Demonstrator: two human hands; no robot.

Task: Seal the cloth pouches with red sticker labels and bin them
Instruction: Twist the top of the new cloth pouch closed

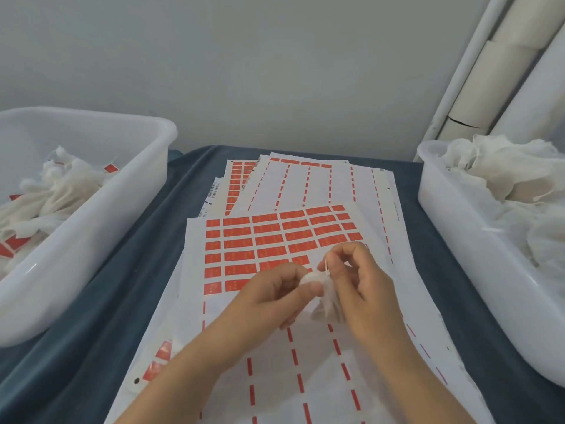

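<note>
Nearest to me, my left hand gripped the gathered neck of a small cloth pouch, while my right hand pinched what looked like its drawstring between thumb and fingertip, just above the bunched cloth. The pouch hung between both hands over the top sticker sheet, and I saw no red label on it, so I judged this one not yet sealed. The sheet under my hands had its near rows already stripped down to dashed red lines, with several rows of red labels left farther up. Beyond it lay more sheets, fanned out on the blue cloth, the uppermost nearly emptied. To my left stood a white bin holding pouches with red labels showing, which I took for finished work. To my right, another white bin was heaped with plain white cloth, so plenty seemed left to do.
</note>
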